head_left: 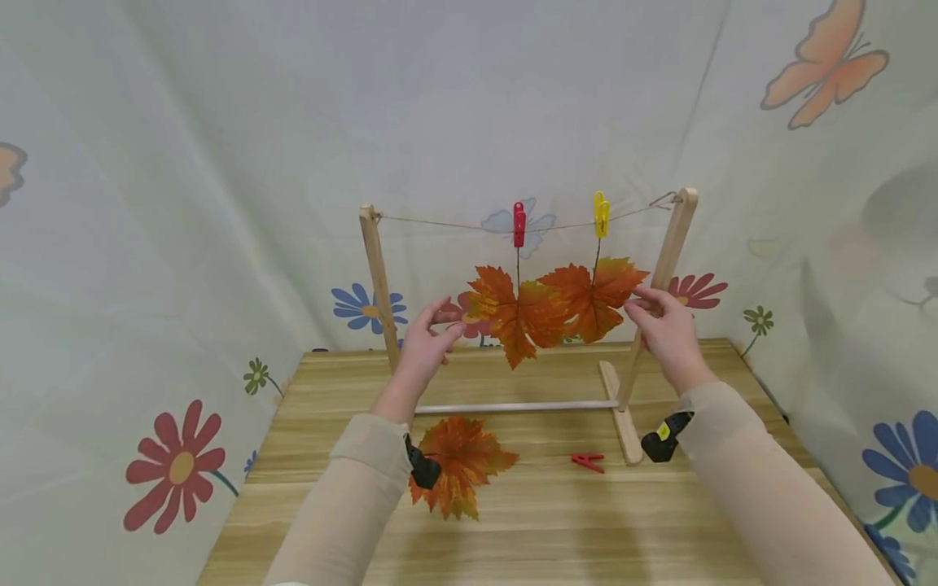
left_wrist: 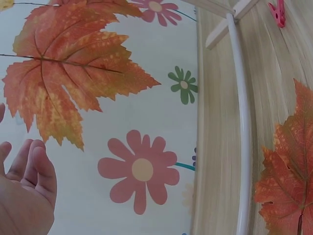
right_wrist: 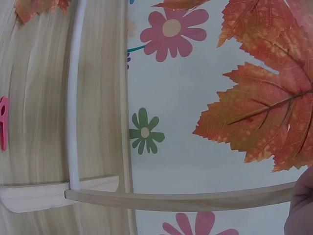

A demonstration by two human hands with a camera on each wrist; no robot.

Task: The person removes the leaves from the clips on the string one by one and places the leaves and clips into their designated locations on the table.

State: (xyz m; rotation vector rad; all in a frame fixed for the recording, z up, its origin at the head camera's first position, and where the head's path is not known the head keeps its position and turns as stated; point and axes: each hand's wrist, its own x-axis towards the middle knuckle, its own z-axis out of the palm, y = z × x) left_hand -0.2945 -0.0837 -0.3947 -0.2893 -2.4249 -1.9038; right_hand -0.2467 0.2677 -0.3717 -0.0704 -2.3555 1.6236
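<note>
My left hand (head_left: 431, 338) is raised just left of an orange maple leaf (head_left: 516, 313), fingers loosely bent and apart from it. That leaf hangs by its stem from a red clothespin (head_left: 519, 225) on a string. Beside it, a second maple leaf (head_left: 593, 297) hangs from a yellow clothespin (head_left: 601, 216), overlapping the first. My right hand (head_left: 665, 330) is at this leaf's right edge, thumb and fingertips close to it, in front of the frame's right post. In the right wrist view only a bit of the right hand (right_wrist: 302, 203) shows, below the leaf edge.
The string (head_left: 432, 221) spans two wooden posts (head_left: 377, 277), joined low down by a white rod (head_left: 513, 406). A third maple leaf (head_left: 469, 460) lies on the wooden table (head_left: 535, 537) near the left wrist. Farther right lies another red clothespin (head_left: 588, 462). A flowered curtain stands behind.
</note>
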